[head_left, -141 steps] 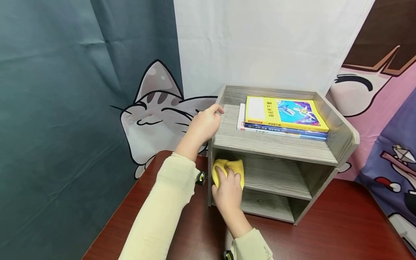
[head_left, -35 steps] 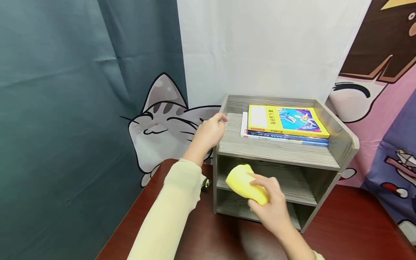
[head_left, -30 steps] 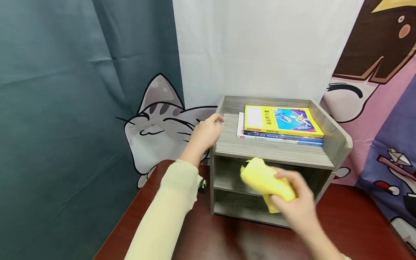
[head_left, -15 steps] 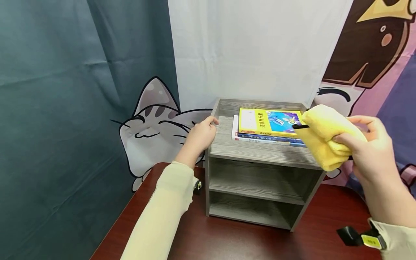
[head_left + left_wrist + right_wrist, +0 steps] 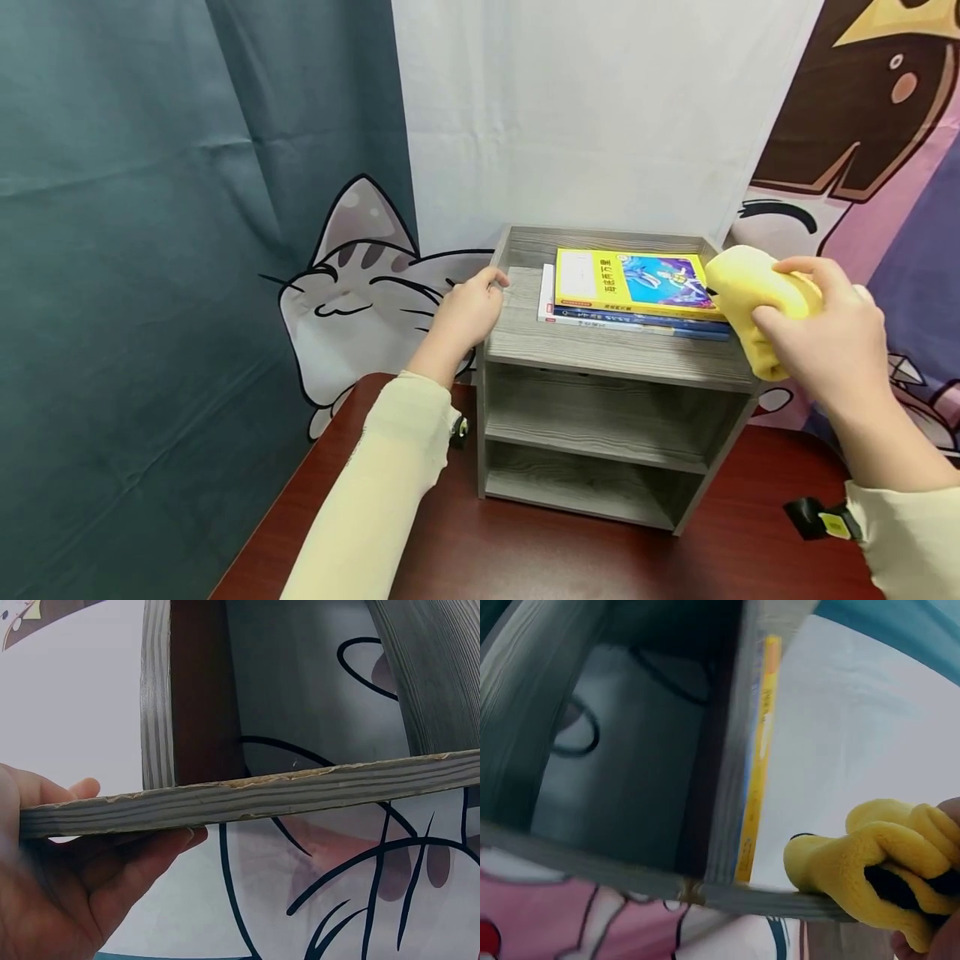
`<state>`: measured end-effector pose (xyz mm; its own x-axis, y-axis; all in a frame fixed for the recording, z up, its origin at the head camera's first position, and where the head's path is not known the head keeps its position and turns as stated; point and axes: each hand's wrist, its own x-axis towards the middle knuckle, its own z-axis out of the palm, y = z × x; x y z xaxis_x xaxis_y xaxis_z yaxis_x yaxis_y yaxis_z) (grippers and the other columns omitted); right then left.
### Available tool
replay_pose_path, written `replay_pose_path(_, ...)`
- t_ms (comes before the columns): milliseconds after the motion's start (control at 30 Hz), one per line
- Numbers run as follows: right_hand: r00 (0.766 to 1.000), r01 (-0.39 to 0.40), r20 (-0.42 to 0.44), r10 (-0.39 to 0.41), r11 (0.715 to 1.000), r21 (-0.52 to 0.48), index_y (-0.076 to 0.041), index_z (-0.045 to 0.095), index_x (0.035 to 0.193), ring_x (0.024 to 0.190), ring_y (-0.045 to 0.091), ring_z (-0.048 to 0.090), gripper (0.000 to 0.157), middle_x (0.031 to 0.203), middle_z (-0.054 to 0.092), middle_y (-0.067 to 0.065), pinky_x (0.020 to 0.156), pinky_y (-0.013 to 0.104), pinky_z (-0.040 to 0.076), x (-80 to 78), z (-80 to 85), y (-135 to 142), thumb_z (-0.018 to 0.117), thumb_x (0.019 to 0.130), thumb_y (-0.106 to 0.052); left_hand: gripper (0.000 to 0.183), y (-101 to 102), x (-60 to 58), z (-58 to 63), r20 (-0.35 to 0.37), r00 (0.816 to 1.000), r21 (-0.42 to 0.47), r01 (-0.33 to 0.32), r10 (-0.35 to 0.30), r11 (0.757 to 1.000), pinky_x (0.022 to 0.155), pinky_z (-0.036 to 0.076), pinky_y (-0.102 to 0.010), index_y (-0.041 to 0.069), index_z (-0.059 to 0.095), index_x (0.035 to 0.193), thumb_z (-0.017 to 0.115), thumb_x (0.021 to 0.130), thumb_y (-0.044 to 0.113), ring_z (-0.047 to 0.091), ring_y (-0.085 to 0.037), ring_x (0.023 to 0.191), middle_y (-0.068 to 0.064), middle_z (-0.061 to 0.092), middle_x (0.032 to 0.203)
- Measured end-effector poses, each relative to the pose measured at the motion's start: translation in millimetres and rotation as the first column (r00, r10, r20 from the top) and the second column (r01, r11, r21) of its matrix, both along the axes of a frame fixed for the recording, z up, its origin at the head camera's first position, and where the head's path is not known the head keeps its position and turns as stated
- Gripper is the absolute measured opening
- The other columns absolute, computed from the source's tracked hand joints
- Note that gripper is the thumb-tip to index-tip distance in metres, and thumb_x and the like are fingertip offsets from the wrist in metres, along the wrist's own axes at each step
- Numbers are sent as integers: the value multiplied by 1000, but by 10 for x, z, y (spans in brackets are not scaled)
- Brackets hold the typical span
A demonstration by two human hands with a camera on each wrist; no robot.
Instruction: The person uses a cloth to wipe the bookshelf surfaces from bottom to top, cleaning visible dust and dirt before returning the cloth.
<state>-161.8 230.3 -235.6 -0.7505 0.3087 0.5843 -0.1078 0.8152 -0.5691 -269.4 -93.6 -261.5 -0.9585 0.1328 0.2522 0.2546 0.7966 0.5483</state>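
Note:
A small grey wood-grain shelf unit [image 5: 600, 454] stands on the table. My left hand [image 5: 468, 310] grips the top edge of its left side panel, thumb and fingers on either side of the board edge [image 5: 262, 796] in the left wrist view. In my right hand [image 5: 843, 346] is a bunched yellow cloth [image 5: 761, 296] with black edging, held between thumb and fingers. The cloth is at the top of the right side panel and hides much of it. In the right wrist view the yellow cloth [image 5: 847, 862] overlaps the panel's edge.
A stack of books lies on the top shelf, a yellow book [image 5: 637, 279] uppermost, its right end close to the cloth. Two lower compartments face the front. The dark red table [image 5: 540, 550] extends in front; printed curtains [image 5: 600, 108] hang behind.
The right hand has brought the cloth out of the middle compartment, up and right to the right side panel, lately shifting slightly left. The left hand keeps its grip on the left panel.

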Motion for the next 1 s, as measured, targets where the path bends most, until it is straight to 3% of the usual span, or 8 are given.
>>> replay_pose_path(100,999,21,-45,-11,975,222,-6,55,121,85,42,38,43,107,53,27,62,48,29,-16,-35,-35,58,79,-19,38,-1,1,0,-4,1000,-1,4,-4,1000,44,31,-28,26,52,123,26,96,23,33,-16,44,-4,41,58)
replay_pose_path(200,987,39,-157,25,918,394,-7,60,116,82,47,40,41,112,55,24,62,55,31,-39,-96,-74,58,75,-14,38,-4,-2,-2,-9,1000,-3,8,-8,1000,44,31,-28,25,52,123,26,96,23,33,-16,44,-4,41,58)
replay_pose_path(267,968,65,-244,65,870,489,-10,63,113,76,47,41,41,112,57,22,55,56,33,-63,-139,-101,59,72,-11,37,-6,-4,-4,-14,1000,-5,6,-6,1000,44,30,-28,26,53,122,27,96,22,33,-16,44,-4,41,59)
replay_pose_path(400,940,118,-322,112,780,614,-9,64,109,68,45,39,44,107,57,25,40,51,31,-107,-195,-159,59,65,-5,37,-7,-2,-5,-14,1000,2,4,-4,1000,44,31,-28,26,53,122,27,96,22,33,-16,44,-4,42,59)
replay_pose_path(500,946,124,-303,112,741,660,-4,63,106,66,45,38,44,100,54,30,38,50,30,-127,-223,-198,58,63,1,37,-3,-1,-3,-6,1000,3,7,-7,1000,44,30,-28,26,53,123,27,96,22,32,-16,43,-4,42,59)
replay_pose_path(667,962,103,-252,106,712,694,1,60,97,68,47,38,33,87,49,34,39,52,31,-132,-290,-230,52,65,3,37,5,-6,-3,5,1000,-7,11,-11,1000,43,30,-27,27,52,123,26,97,23,32,-16,42,-4,42,58)
replay_pose_path(1000,975,65,-193,108,696,715,5,58,89,64,46,38,25,76,48,35,36,50,30,-102,-430,-260,55,64,4,37,-8,-18,-2,-7,1000,-11,10,-10,1000,44,31,-28,27,52,123,26,97,24,33,-17,44,-4,42,59)
